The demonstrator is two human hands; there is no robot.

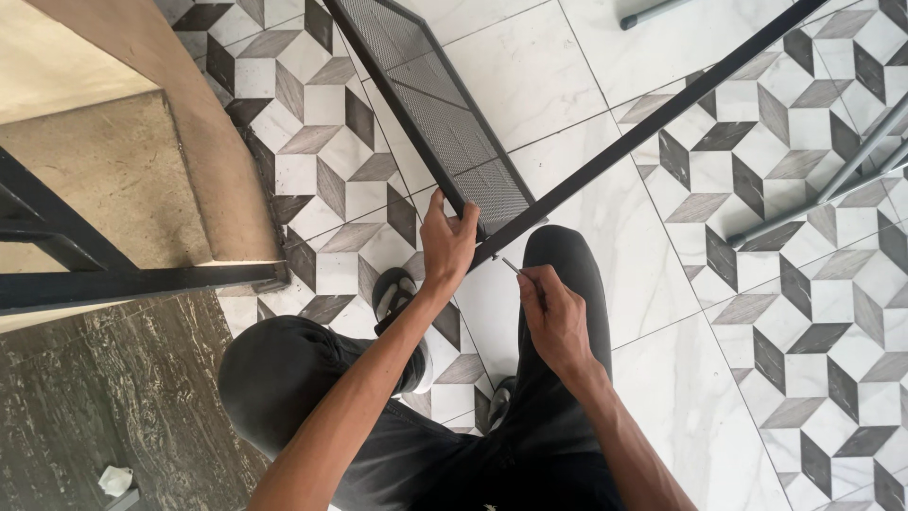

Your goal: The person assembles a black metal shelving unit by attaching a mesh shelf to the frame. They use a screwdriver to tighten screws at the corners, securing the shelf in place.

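Person is crouched on the tiled floor [586, 85], knees up in dark trousers, working on a black metal frame. Left hand [446, 241] is clamped around the near end of a black mesh shelf panel [430, 109], fingers curled over its edge right where it meets a long thin black metal bar [653, 114] that runs diagonally off toward the top right of the floor. Right hand [553, 317] is clenched around a small slim tool [512, 266], looks like a hex key or tiny screwdriver, with the tip pointed up at that same joint, just beside the left hand's fingers. Can't tell whether the tip actually touches the bar.

Grey metal tubes [832, 189] lie on the floor toward the right edge. A stone step [113, 180] with a black rail [113, 282] sits on the left, and a crumpled white scrap [115, 480] lies in the bottom left corner.
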